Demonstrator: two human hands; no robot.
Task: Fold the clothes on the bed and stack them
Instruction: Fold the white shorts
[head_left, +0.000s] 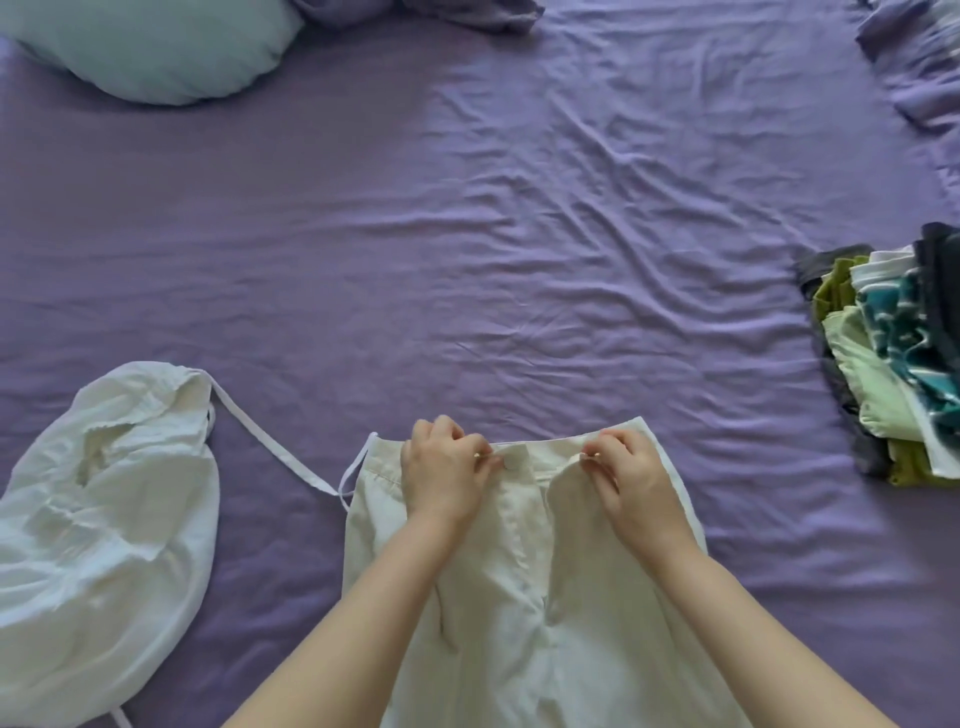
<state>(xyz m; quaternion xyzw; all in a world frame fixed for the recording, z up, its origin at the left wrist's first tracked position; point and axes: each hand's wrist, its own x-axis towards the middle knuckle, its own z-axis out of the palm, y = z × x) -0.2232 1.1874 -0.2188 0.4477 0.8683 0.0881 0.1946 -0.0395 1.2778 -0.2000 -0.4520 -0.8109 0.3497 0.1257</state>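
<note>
Head camera, looking down on a purple-sheeted bed (519, 208): a person's left hand (444, 467) and right hand (631, 475) work at the waistband of cream trousers (519, 597) laid flat before them. Fingers of both hands are curled, pinching the waistband fabric on either side of the button (511, 461). Left of the fingers lies a crumpled white garment (104, 545), its tie trailing toward the trousers. Well to the right of the fingers sits a stack of folded clothes (893, 364). Far beyond the fingers, to the left, rests a pale blue pillow (156, 47).
</note>
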